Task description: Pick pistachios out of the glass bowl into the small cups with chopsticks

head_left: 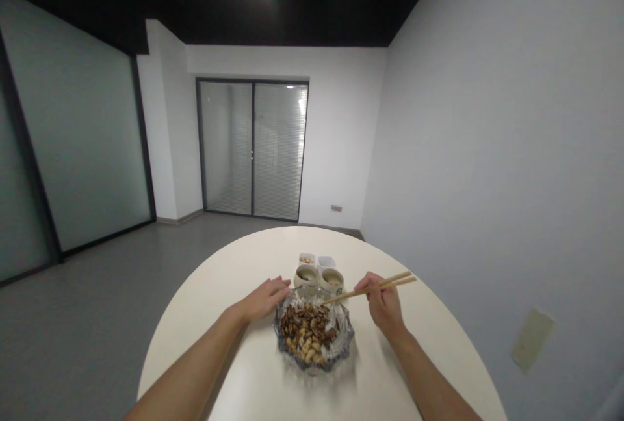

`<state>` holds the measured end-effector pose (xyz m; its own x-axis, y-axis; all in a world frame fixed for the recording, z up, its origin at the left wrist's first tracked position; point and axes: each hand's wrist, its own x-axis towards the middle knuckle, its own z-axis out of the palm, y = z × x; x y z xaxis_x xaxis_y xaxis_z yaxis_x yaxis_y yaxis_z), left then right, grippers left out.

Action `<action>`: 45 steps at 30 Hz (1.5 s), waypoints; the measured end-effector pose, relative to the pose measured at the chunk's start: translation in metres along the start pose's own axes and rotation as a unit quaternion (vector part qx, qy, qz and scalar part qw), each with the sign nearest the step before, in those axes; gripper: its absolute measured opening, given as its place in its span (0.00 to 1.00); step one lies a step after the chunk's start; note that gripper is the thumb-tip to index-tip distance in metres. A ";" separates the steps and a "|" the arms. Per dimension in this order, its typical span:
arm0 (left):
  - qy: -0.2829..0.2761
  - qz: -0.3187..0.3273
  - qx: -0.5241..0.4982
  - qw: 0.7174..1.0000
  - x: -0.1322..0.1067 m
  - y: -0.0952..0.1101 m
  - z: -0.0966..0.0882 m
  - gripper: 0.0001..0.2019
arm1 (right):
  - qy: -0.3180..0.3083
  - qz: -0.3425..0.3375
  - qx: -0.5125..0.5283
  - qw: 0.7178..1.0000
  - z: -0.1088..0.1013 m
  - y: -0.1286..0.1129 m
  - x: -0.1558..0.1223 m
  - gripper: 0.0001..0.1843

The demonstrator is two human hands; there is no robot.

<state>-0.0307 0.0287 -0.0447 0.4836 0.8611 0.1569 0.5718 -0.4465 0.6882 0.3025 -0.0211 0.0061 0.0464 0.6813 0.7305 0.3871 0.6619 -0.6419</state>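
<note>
A scalloped clear glass bowl [350,338] stands on the white table, holding dark, long striped seeds [309,320] and paler nuts [308,348] towards its near side. My left hand [267,299] rests at the bowl's upper left rim with its fingers stretched out; whether they touch the glass I cannot tell. A pair of wooden chopsticks [397,280] is gripped in my right hand [384,307], to the right of the bowl. Their tips point left, over the bowl's far inner edge, with nothing visible between them.
Just behind the bowl stand two beige cups, a left one [305,276] and a right one [332,281]. Beyond them are two small white containers, one [307,258] with pale pieces inside and another [326,263]. The round table [234,375] has a wall [487,180] on its right.
</note>
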 end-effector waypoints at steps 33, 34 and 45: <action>0.001 -0.002 0.007 1.000 -0.001 0.001 -0.001 0.35 | -0.040 -0.043 -0.059 0.997 0.001 -0.013 -0.002 0.40; 0.001 -0.003 0.007 1.000 -0.001 0.001 -0.001 0.36 | -0.041 -0.040 -0.059 0.997 0.000 -0.013 -0.002 0.40; -0.001 0.000 0.006 1.000 0.001 -0.003 0.000 0.37 | -0.115 -0.079 -0.082 0.987 0.001 -0.014 -0.003 0.38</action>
<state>-0.0314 0.0311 -0.0469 0.4849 0.8606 0.1557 0.5803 -0.4498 0.6789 0.2963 -0.0322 0.0123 -0.2291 0.6395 0.7338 0.5180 0.7184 -0.4643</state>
